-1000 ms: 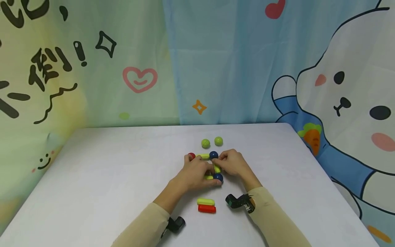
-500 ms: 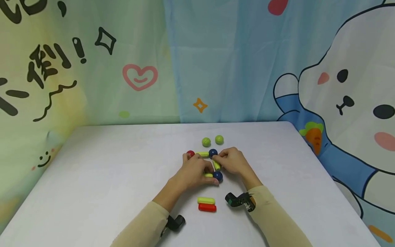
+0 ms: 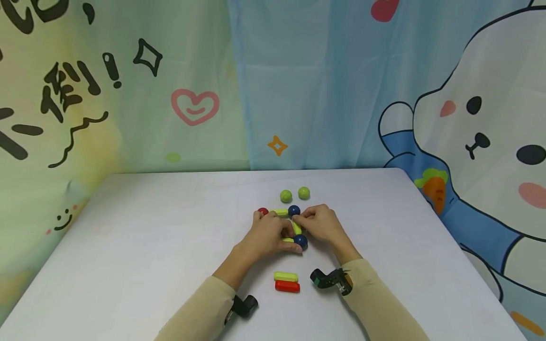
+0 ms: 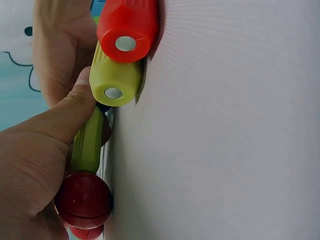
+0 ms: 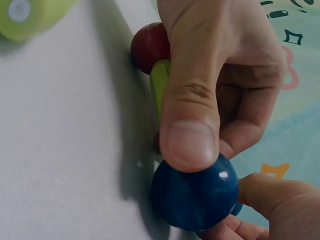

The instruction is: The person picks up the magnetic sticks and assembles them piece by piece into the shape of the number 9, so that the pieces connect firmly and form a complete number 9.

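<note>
A frame of magnetic rods and balls lies on the table between both hands. It shows a red ball (image 3: 263, 211), a yellow-green rod (image 3: 280, 212) and a blue ball (image 3: 294, 210) along its far side. Nearer is a second blue ball (image 3: 300, 241), which my left hand (image 3: 268, 237) grips, its thumb pressed on the ball in the right wrist view. Between the blue balls runs another yellow-green rod (image 3: 297, 228), pinched by my right hand (image 3: 321, 223). In the left wrist view a rod (image 4: 87, 145) joins a red ball (image 4: 84, 200) beside the left palm.
On the white table (image 3: 170, 246), a loose yellow-green rod (image 3: 286, 276) and a red rod (image 3: 287, 286) lie side by side, nearer the body. Two light green balls (image 3: 286, 196) sit beyond the frame. A printed curtain (image 3: 290, 85) hangs behind the table.
The rod between the two blue balls has shifted slightly left at its near end. Both hands stay at the frame with almost the same hold.
</note>
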Demonstrator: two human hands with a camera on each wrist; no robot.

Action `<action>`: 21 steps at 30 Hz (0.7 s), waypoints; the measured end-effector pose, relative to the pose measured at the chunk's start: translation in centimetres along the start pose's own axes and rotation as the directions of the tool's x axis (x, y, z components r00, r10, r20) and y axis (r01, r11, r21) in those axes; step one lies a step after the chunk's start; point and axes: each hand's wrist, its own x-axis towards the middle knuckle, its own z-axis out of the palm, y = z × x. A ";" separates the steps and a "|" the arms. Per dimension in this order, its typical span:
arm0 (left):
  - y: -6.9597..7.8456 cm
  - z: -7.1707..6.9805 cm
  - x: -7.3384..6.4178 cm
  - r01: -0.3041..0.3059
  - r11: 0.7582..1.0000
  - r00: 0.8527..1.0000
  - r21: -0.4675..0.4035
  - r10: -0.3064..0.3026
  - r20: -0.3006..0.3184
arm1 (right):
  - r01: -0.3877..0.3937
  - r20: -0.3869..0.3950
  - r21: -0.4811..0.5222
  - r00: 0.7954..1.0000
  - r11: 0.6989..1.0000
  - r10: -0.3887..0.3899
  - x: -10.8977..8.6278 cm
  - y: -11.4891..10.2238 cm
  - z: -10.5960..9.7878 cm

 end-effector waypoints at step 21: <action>-0.3 0.0 -0.4 -0.019 1.000 1.000 -0.001 0.019 -0.002 | 0.033 -0.010 0.023 0.999 0.999 -0.033 -0.3 0.5 0.2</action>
